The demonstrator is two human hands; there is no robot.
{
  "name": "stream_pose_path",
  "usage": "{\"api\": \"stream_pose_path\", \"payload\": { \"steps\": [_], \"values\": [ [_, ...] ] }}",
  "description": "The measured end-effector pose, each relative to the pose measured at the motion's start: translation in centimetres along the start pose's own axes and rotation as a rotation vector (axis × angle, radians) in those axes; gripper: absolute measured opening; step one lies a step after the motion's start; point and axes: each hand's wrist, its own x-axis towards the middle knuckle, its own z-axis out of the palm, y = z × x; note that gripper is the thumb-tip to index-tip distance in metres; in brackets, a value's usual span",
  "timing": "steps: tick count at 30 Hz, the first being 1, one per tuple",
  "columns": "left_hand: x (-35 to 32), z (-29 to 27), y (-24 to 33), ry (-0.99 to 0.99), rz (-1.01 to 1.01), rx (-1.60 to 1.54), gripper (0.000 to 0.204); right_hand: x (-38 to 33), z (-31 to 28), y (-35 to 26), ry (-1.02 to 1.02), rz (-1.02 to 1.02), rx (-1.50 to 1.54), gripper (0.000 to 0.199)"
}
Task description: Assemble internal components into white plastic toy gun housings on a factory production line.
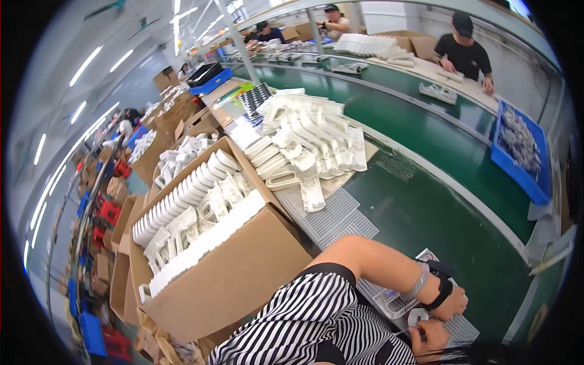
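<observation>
My left hand [451,304], with a black band and a silvery bracelet on its wrist, is at the lower right over the bench. Its fingers are curled; whatever is in them is hidden. Just below it, my right hand [431,337] pinches at a small white round part [417,316] with a hole in it. Beside the hands lies a white plastic housing [392,303] with a see-through section, partly covered by my left forearm. Under them is a grey gridded mat [468,331].
Left of me, a cardboard box [231,274] holds rows of white plastic parts. Beyond it, white housings [310,134] are heaped on the bench. A green conveyor [401,115] runs past, with a blue tray [517,146] of small parts. Co-workers [465,55] sit across.
</observation>
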Motion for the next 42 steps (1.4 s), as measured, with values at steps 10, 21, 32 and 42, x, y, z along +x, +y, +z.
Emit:
{"api": "stream_pose_path", "payload": {
  "steps": [10,21,32,42],
  "values": [
    [-1.0,2.9,-0.9,0.195,0.014,0.000,0.019,2.4,1.0,-2.3,-0.057,-0.085,0.007,0.026],
    [-1.6,1.1,-1.4,0.524,-0.716,-0.964,0.028,2.1,0.2,0.4,-0.007,-0.060,0.070,0.023],
    [-0.5,4.3,-3.1,0.515,-0.661,-1.287,0.024,-1.8,-0.5,8.8,0.424,0.773,0.465,0.032],
    [-1.0,2.3,-2.2,0.660,-0.688,-1.487,0.021,-1.2,-1.7,8.3,0.479,0.718,0.466,0.032]
  ]
}}
